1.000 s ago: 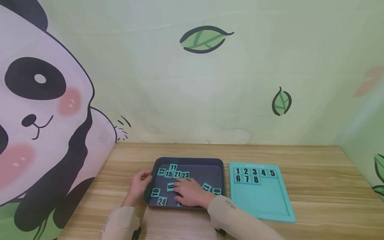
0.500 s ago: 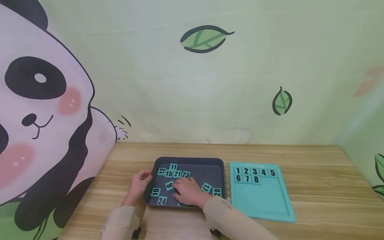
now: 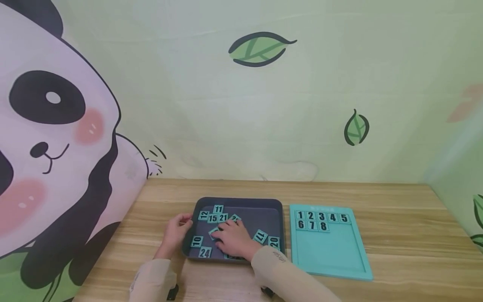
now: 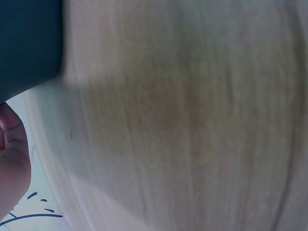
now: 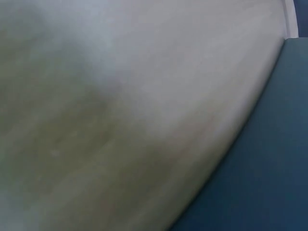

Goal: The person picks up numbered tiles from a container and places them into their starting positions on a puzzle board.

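A dark shallow tray (image 3: 260,214) lies on the table, with several teal number tiles scattered in it. At its left side my left hand (image 3: 175,233) grips the rim between thumb and fingers. My right hand (image 3: 235,241) is inside the tray, palm down. Its thumb and fingers pinch a tilted number tile (image 3: 213,232), largely covered so its digit cannot be read. Around it lie the 15 tile (image 3: 213,218), the 10 tile (image 3: 196,241), the 24 tile (image 3: 205,252) and the 17 tile (image 3: 260,236). The left wrist view shows part of my left hand (image 4: 12,154) beside the tray.
Right of the tray lies a teal board (image 3: 328,253) with a raised edge; tiles 1 to 8 sit in its top two rows. The wooden table (image 3: 407,235) ends at a wall cloth (image 3: 320,105) printed with a panda and leaves.
My right hand has shifted slightly left in the tray. The tile at its fingertips, earlier showing a 9 or 6, has turned and become mostly covered. My left hand stays at the rim.
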Action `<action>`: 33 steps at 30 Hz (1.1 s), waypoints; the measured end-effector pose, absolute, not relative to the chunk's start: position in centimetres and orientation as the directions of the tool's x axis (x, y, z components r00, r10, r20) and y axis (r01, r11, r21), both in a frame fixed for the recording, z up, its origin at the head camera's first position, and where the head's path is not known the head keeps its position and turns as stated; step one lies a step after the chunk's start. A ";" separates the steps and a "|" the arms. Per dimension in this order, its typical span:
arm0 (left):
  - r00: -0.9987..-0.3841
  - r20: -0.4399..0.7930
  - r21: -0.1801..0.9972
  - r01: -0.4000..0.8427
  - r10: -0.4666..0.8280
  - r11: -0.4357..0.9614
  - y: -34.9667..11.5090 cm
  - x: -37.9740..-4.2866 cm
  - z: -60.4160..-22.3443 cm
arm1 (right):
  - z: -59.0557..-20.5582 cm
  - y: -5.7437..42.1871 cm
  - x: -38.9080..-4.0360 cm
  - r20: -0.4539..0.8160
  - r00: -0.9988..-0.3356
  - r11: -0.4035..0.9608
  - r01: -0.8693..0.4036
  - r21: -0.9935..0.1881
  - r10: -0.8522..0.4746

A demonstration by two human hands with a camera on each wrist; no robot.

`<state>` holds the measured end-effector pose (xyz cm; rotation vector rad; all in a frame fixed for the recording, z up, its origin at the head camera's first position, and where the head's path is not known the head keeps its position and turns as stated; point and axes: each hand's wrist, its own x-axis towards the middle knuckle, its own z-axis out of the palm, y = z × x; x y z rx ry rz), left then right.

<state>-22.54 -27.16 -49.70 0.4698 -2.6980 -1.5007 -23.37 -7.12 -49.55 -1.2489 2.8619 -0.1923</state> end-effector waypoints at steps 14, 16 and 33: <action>-0.955 -0.125 0.829 -0.250 -0.270 0.501 -26.9 -22.5 -49.5 | -50.2 -6.6 -23.3 0.146 -0.714 0.682 -0.698 -0.217 -0.684; -0.956 -0.118 0.827 -0.245 -0.270 0.506 -26.9 -22.5 -49.5 | -50.4 -6.6 -23.3 0.158 -0.732 0.701 -0.680 -0.216 -0.662; -0.960 -0.088 0.834 -0.218 -0.268 0.507 -27.1 -22.5 -49.7 | -49.1 -5.1 -23.1 0.244 -0.713 0.663 -0.701 -0.263 -0.658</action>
